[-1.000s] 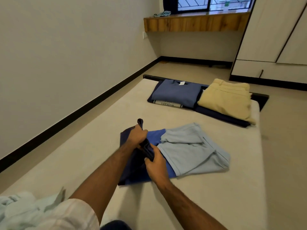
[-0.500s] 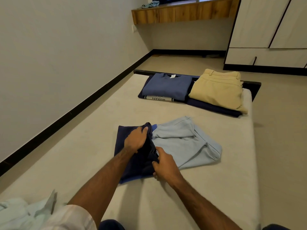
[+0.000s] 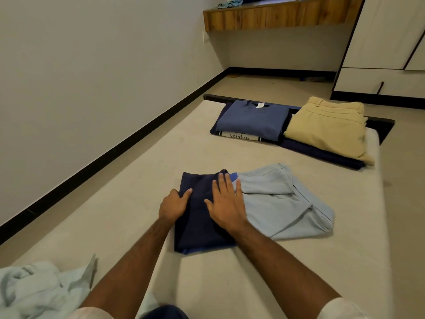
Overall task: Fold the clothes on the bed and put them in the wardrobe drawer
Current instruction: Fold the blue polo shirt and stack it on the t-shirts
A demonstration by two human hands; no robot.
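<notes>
A folded navy garment point(image 3: 197, 229) lies on the beige mattress point(image 3: 138, 203) in front of me, a strip of brighter blue showing at its edges. My left hand point(image 3: 173, 206) grips its left edge, thumb on top and fingers tucked under. My right hand point(image 3: 226, 203) presses flat on the garment with straight, spread fingers. A light blue garment point(image 3: 282, 203) lies half folded right beside it. Farther off rest a folded blue shirt point(image 3: 253, 119) and folded tan trousers point(image 3: 328, 127) on dark clothes. The white wardrobe with its bottom drawer point(image 3: 391, 82) stands at the far right.
A crumpled pale blue garment point(image 3: 34, 288) lies at the bottom left near my lap. The wall runs along the bed's left side. A wooden shelf point(image 3: 276, 17) hangs on the far wall. Bare floor lies between the bed's foot and the wardrobe.
Both hands laid the lifted fold of the navy garment down. My right hand went from gripping the fold to pressing flat; my left hand moved to the garment's left edge.
</notes>
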